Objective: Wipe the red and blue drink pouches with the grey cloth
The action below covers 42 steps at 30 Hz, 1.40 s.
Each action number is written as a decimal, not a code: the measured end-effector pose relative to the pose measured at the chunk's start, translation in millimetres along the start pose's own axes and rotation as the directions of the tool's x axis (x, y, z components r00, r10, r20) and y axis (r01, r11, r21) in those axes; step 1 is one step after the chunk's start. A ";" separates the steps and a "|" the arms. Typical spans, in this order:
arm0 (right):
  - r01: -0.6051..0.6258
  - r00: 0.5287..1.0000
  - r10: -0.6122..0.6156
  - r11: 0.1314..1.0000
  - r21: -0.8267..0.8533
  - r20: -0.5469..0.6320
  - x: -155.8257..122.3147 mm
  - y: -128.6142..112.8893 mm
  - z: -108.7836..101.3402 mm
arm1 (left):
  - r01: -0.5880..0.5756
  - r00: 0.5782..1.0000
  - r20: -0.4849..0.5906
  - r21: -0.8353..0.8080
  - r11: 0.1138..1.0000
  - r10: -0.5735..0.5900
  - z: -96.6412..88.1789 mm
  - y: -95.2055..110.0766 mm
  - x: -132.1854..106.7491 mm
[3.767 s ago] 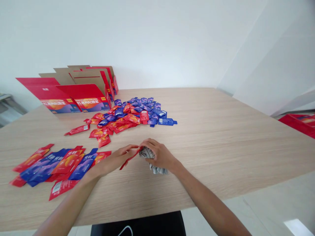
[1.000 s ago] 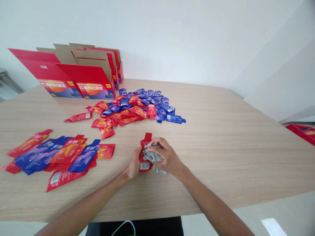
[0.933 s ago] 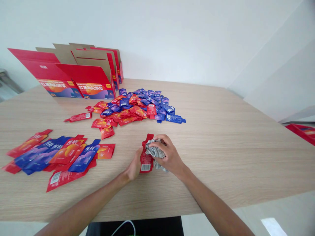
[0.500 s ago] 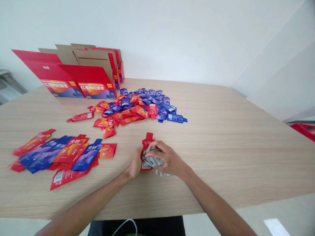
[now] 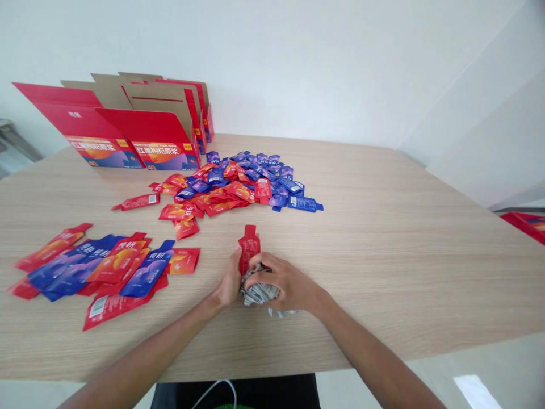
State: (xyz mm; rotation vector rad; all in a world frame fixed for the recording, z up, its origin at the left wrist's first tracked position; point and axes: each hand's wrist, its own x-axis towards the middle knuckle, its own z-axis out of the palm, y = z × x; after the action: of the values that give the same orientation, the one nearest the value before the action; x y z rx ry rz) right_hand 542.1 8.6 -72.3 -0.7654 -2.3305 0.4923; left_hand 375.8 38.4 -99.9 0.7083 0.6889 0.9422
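Observation:
A red spouted pouch is upright in view at the table's front middle, its printed back facing me. My left hand grips the pouch along its left edge. My right hand is closed around a crumpled grey striped cloth, which presses over the pouch's lower part and hides it. A loose end of the cloth hangs below my right hand. To the left lies a spread of red and blue pouches, overlapping one another.
Behind my hands is a mixed heap of red and blue pouches. One red pouch lies apart on its left. Open red cartons stand at the back left. Another red box shows at the right edge, beyond the wooden table.
My right hand has slid the cloth down the pouch toward me, so more of the pouch's upper back shows. The left hand has shifted slightly left, keeping its grip.

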 end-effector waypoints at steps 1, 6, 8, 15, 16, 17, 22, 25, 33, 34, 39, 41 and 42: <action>-0.003 1.000 0.003 1.000 0.010 0.004 0.0 -0.2 1.4 | 0.007 1.000 0.001 0.005 1.000 -0.007 -0.2 2.0 -0.4; -0.147 0.962 0.144 0.989 0.004 -0.231 0.5 3.4 0.6 | 0.020 0.997 0.075 -0.031 0.999 -0.018 0.3 -9.3 -0.9; -0.233 0.914 0.223 0.972 0.013 -0.338 0.6 5.7 -1.7 | 0.000 0.997 0.079 -0.076 0.997 0.006 1.1 -17.1 -0.6; -0.307 0.823 0.268 0.952 0.006 -0.500 0.1 4.9 -1.5 | 0.089 0.994 0.073 -0.084 0.993 -0.083 5.0 -0.1 -5.9; -0.310 0.811 0.266 0.951 0.003 -0.521 0.1 3.7 -1.1 | 0.106 0.992 0.073 -0.084 0.991 -0.100 5.4 5.5 -6.9; -0.315 0.798 0.266 0.949 0.002 -0.540 0.1 2.4 -0.9 | 0.123 0.990 0.075 -0.091 0.988 -0.116 5.7 10.4 -7.6; -0.325 0.733 0.240 0.945 -0.018 -0.636 -0.1 -1.1 -7.0 | 0.145 0.988 0.066 -0.062 0.988 -0.140 5.6 20.0 -4.7; -0.323 0.696 0.197 0.945 -0.057 -0.691 -0.5 -1.0 -14.6 | 0.128 0.991 0.032 0.023 0.992 -0.129 3.9 18.0 -1.3; -0.328 0.781 0.197 0.937 -0.122 -0.593 -1.8 6.7 -19.0 | 0.139 0.989 0.059 -0.033 0.990 -0.137 8.6 12.2 -4.4; -0.330 0.807 0.206 0.935 -0.132 -0.553 -1.7 8.5 -16.8 | 0.141 0.988 0.068 -0.052 0.989 -0.137 9.6 11.5 -5.1; -0.290 0.912 0.224 0.945 -0.153 -0.344 -0.2 11.8 -5.8 | 0.114 0.992 0.065 -0.138 0.984 -0.105 10.5 9.7 -6.3; -0.206 0.959 0.170 0.968 -0.145 -0.227 0.4 9.7 -3.6 | 0.109 0.994 0.006 -0.152 0.982 -0.110 9.4 10.6 -5.3; -0.160 0.977 0.136 0.977 -0.140 -0.164 0.7 8.4 -2.8 | 0.110 0.993 -0.024 -0.156 0.981 -0.116 8.8 11.3 -4.7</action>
State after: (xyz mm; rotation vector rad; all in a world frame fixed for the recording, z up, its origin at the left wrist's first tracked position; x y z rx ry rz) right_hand 546.9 15.8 -74.3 -1.0194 -2.1950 0.3087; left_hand 375.5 36.8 -84.9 0.5121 0.6702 0.8939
